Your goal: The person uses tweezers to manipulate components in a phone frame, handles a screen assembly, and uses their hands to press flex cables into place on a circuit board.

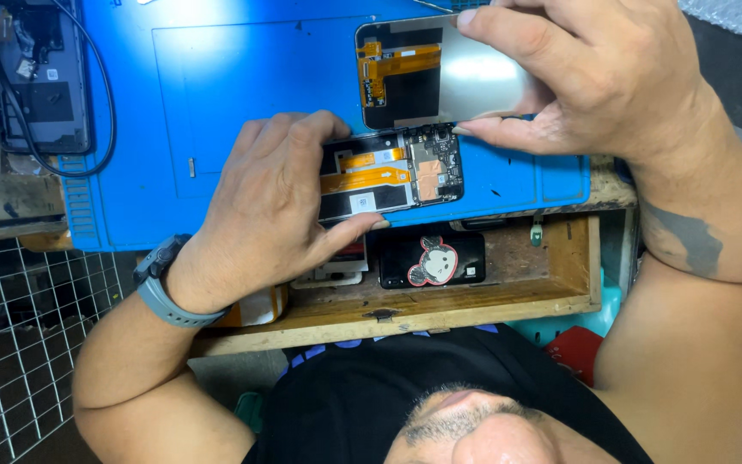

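Gripping an opened phone body point(392, 172) from above, the left hand point(276, 202) has its fingers curled over the far edge and the thumb pressed along the near edge, so the hand is closed firmly around the left part of the device. The uncovered inside of the phone shows orange flex cables, a dark circuit board and a patch of tan tape toward its right end. The phone sits over the near edge of a blue work mat point(216, 103), near the middle of the scene. Just beyond it, the right hand point(599, 77) pinches a detached screen panel point(435, 73) at its right end, the thumb under the near edge and the fingertips on the far edge; the panel is turned so its back faces up, with an orange ribbon cable on a black area at the left and a pale reflective surface at the right. The panel is just beside the phone body, and whether they touch cannot be told. A grey wristwatch point(165, 288) sits on the left wrist. Nearer than the mat lies an open wooden drawer point(508, 288) holding a black phone case point(431, 259) with a cartoon sticker. At the far left another opened device point(40, 77) lies with a black cable point(105, 112) looped beside it, and a wire grid point(19, 344) fills the near left corner.
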